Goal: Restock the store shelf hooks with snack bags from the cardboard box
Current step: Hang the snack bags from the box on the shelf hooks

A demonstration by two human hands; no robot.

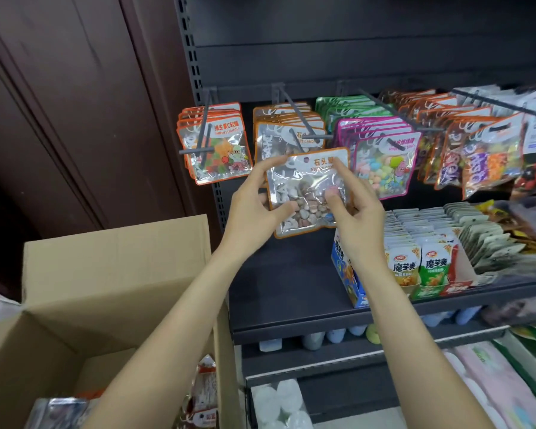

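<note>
Holding one orange-edged snack bag [310,193] up in front of the shelf hooks, both hands grip it from opposite sides; the left hand [254,205] has its thumb on the clear front near the lower left and its fingers curled up behind the bag's left edge, while the right hand [358,209] pinches the right side, thumb on the front film and forefinger reaching up over the top right corner; the bag is tilted slightly, its clear window showing pebble-like sweets in grey, brown and pink. Just behind it hangs a row of matching orange-edged bags [290,131] on a grey hook [300,125], whose tip stands above the held bag's top edge; whether the bag touches the hook cannot be told. To the left, another hook carries bags of coloured gummies [220,147]; to the right hang pink-edged bags [381,156] and, further along, more orange-trimmed packs [477,144]. Below the hands runs a dark shelf [291,289], bare on its left part and holding display cartons of small sachets [430,267] on the right; lower shelves hold pale packages, blurred. At lower left stands the open cardboard box [112,274], its flap raised, with more snack packs [205,391] visible inside near its right wall; a dark wooden panel [75,103] fills the upper left.
</note>
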